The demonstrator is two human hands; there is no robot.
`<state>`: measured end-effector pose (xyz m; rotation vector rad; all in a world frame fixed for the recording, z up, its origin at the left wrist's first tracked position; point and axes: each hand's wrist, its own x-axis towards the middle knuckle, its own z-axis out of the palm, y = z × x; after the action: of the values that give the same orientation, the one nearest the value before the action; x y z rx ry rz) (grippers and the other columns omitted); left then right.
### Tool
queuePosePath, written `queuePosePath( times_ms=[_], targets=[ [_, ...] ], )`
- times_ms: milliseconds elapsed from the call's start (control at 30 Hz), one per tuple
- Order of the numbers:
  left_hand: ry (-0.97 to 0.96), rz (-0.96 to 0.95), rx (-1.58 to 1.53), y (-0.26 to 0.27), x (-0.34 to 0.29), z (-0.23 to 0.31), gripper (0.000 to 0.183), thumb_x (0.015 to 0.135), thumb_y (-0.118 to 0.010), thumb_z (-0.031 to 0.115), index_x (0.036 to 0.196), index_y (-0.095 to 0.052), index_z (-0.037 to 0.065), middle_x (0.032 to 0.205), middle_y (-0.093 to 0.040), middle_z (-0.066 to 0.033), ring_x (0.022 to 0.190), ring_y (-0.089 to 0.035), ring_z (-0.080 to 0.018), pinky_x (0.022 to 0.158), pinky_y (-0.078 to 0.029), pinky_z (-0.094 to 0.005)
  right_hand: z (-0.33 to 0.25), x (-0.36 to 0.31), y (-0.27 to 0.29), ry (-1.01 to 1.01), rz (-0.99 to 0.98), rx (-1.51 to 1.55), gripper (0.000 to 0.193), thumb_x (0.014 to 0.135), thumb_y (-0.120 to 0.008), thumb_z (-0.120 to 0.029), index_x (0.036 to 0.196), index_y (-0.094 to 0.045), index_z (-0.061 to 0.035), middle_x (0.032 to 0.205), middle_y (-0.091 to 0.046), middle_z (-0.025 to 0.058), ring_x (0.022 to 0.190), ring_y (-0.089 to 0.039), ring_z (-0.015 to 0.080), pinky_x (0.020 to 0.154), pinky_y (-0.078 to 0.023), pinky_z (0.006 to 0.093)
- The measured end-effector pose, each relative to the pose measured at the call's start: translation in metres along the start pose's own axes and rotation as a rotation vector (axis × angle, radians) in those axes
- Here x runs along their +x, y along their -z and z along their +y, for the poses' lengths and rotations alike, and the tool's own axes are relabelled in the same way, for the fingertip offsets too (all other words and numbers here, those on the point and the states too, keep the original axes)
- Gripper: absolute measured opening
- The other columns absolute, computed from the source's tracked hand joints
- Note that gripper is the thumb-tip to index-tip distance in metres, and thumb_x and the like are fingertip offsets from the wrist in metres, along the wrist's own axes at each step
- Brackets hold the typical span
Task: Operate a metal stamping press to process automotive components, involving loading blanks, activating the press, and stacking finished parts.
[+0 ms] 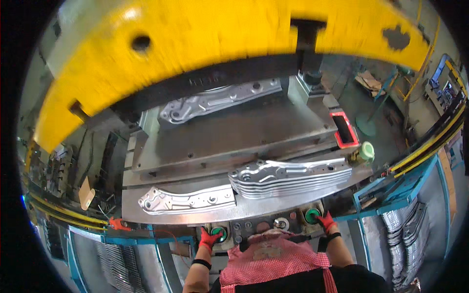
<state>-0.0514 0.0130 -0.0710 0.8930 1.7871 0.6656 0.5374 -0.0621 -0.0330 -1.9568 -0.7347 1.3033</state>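
Observation:
My left hand [209,240], in a red glove, rests at the left green push button [219,234], its thumb side reaching over the button. At the right green push button [311,216] is my right hand [327,222], also red-gloved, with its fingers apart. Neither hand holds anything that I can see. Ahead of them, a single stamped metal panel [188,199] lies on the press table's front ledge [195,216]. Beside it on the right stands a stack of similar panels [293,180]. Another panel [222,101] sits farther back, partly under the die.
A big yellow press ram [220,34] with a dark upper die [210,78] hangs over the lower die block [234,129]. A red-framed box [345,129] and a pale green capped object [365,152] stand at the right. Blue racks [398,200] holding more panels flank me.

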Motion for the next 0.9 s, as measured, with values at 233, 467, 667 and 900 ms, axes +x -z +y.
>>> queuePosePath(
  times_ms=[233,467,667,900],
  targets=[
    [0.02,-0.753,0.506,0.053,-0.132,0.333,0.073,0.076,-0.067,0.023,0.135,-0.031,0.001,0.126,-0.049,-0.0147,0.115,-0.047,-0.0203,0.095,-0.039,-0.0317,-0.215,-0.076,0.074,0.672,0.928,-0.272,0.084,0.068,-0.074,-0.022,0.135,-0.029,0.0011,0.136,-0.034,0.0192,0.126,-0.031,0.0314,0.105,-0.024,0.0369],
    [-1.301,0.222,0.984,-0.019,-0.07,0.53,0.061,0.075,-0.065,0.022,0.13,-0.041,0.01,0.134,-0.039,-0.0152,0.126,-0.033,-0.0309,0.105,-0.025,-0.04,-0.345,-0.022,0.0,0.896,-0.321,-0.866,0.103,0.057,-0.079,-0.037,0.137,-0.024,-0.0018,0.137,-0.03,0.0233,0.128,-0.028,0.0367,0.106,-0.023,0.041],
    [-1.291,0.324,1.062,-0.076,0.041,0.607,0.052,0.073,-0.064,0.02,0.123,-0.049,0.018,0.118,-0.052,-0.0088,0.111,-0.047,-0.0296,0.095,-0.035,-0.0428,-0.348,0.013,-0.037,0.879,-0.48,-1.114,0.11,0.052,-0.078,-0.048,0.136,-0.024,-0.0015,0.125,-0.042,0.0276,0.115,-0.041,0.0407,0.098,-0.033,0.0439],
    [-1.499,0.313,1.096,-0.015,-0.023,0.589,0.045,0.067,-0.062,0.006,0.111,-0.056,0.014,0.1,-0.059,-0.01,0.093,-0.055,-0.0295,0.081,-0.045,-0.0389,-0.348,0.011,-0.029,0.805,-0.54,-1.076,0.11,0.053,-0.079,-0.04,0.138,-0.021,-0.0018,0.137,-0.032,0.023,0.127,-0.03,0.0364,0.104,-0.025,0.0423]
  ],
)
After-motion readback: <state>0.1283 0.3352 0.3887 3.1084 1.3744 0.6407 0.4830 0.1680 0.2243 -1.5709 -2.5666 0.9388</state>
